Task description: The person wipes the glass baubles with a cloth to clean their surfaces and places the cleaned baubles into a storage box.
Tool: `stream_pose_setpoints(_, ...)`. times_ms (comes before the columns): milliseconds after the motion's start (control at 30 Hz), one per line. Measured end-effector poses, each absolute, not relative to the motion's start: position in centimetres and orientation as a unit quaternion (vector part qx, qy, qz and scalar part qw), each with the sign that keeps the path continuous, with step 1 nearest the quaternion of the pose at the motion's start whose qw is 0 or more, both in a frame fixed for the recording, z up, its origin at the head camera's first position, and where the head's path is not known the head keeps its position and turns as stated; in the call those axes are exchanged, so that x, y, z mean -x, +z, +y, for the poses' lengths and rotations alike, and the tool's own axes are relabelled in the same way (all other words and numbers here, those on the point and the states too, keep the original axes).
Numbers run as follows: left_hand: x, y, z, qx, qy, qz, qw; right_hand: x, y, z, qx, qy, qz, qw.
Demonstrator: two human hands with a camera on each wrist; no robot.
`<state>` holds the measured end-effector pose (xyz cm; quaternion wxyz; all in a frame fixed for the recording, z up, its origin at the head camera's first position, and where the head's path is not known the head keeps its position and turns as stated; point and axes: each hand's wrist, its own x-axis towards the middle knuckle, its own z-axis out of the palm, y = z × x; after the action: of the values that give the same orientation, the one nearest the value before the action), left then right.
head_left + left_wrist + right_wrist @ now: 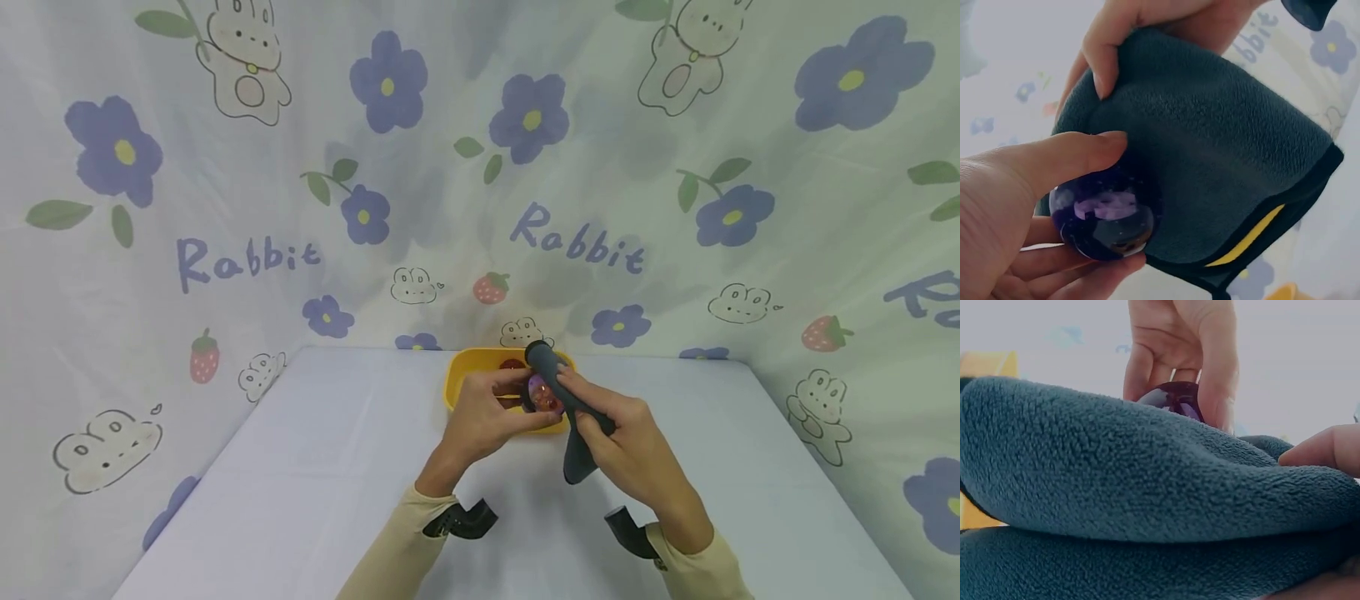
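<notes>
My left hand (480,417) holds a glossy purple ball (1107,212), thumb over the top and fingers curled beneath. In the head view the ball has reddish reflections. A folded dark teal plush cloth (1191,137) with black edging is gripped in my right hand (630,429), thumb on one side and fingers on the other. The cloth lies right against the ball in the left wrist view. In the right wrist view, the cloth (1097,469) covers the lower part of the ball (1175,400).
Behind and below the hands, a yellow tray (456,379) stands at the back of the white table (337,442). A reddish round thing (512,364) shows inside it. A patterned curtain (442,183) hangs along the table's back edge.
</notes>
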<state>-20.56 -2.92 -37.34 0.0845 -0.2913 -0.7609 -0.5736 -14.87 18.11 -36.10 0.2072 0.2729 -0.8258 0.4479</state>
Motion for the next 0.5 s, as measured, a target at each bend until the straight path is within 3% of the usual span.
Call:
stream_pose_setpoints(233, 20.2, -37.4, -2.7, 0.318, -0.537, -0.775, 0.097, 15.2, -36.2, 18.2, -0.282, 0.444, -0.827, 0.2)
stream_pose_setpoints(500, 19.8, -37.4, -2.5, 0.325, -0.527, -0.778, 0.107, 16.2, -36.6, 19.5, -0.257, 0.493, -0.818, 0.149)
